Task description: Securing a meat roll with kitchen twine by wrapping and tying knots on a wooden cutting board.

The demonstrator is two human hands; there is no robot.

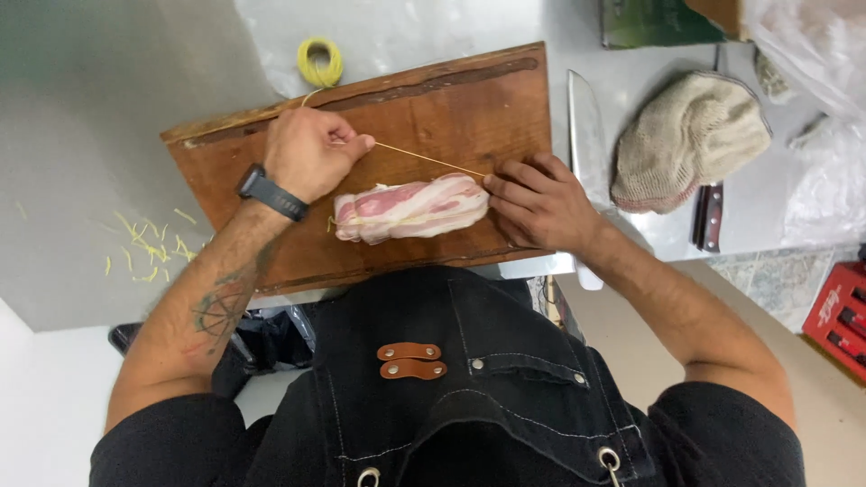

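Left hand (311,153) fisted on taut twine (424,160), right hand (538,203) pinching its end at bacon-wrapped roll (410,208) on board (451,108); slack risks slipped loop, unwrapping

Meat roll (410,209) showing pink-white streaks; twine (428,160) looking yellow; board (451,99) showing reddish-brown; bench (90,135) appearing grey; cloth (686,140) appearing beige.

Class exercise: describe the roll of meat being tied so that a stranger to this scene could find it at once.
Start at the wooden board on the grey counter. Near its front edge, between the left hand and right hand, lies the meat roll. It is the only pink-and-white streaked thing there, with yellow string pulled taut above it.
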